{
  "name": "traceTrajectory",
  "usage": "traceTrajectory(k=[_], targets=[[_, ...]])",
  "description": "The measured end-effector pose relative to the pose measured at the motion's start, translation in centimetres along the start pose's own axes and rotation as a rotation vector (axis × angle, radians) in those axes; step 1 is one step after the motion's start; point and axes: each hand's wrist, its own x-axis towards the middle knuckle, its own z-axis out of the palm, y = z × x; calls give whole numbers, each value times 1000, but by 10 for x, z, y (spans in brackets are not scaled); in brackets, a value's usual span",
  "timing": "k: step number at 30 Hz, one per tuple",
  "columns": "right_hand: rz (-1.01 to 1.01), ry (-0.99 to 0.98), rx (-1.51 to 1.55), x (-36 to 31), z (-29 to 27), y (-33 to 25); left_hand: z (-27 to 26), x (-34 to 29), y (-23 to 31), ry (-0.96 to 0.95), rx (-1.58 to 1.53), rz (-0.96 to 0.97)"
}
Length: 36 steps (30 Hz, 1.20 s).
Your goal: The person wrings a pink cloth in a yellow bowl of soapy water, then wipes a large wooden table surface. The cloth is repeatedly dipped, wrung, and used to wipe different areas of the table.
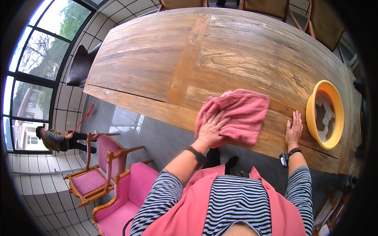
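Note:
My left hand (pixel 212 128) lies on a pink cloth (pixel 246 114), its fingers spread and pressing the cloth against the table. The cloth is bunched near the hand and hangs partly over the near edge of the wooden table (pixel 244 51). My right hand (pixel 293 129) rests flat on the tabletop close to that edge, fingers stretched out, holding nothing. Just right of it stands a yellow basin (pixel 336 139) with water and whitish foam inside. Damp-looking sheen shows on parts of the wood.
Pink-upholstered wooden chairs (pixel 112 157) stand at the left on the grey floor (pixel 122 122). Farther left, a person (pixel 59 139) holds a red-handled pole (pixel 83 118) near the windows. A dark chair (pixel 80 65) stands beyond the left end, and brown chairs (pixel 267 8) line the far side.

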Motion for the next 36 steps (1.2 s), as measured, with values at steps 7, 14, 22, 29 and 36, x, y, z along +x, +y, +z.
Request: traceTrajectory(k=[7, 14, 22, 29, 36], targets=[[-25, 5, -14, -1, -5, 1, -30, -31, -120, -27, 171, -259], [-46, 9, -23, -2, -10, -1, -75, -47, -267, 15, 341, -479], [0, -84, -82, 0, -19, -5, -111, -31, -410, 51, 432, -716], [-5, -108, -90, 3, -20, -4, -128, -9, -483, 107, 417, -872], [-15, -90, -75, 0, -20, -6, -150, 26, -519, 14, 421, -1171]])
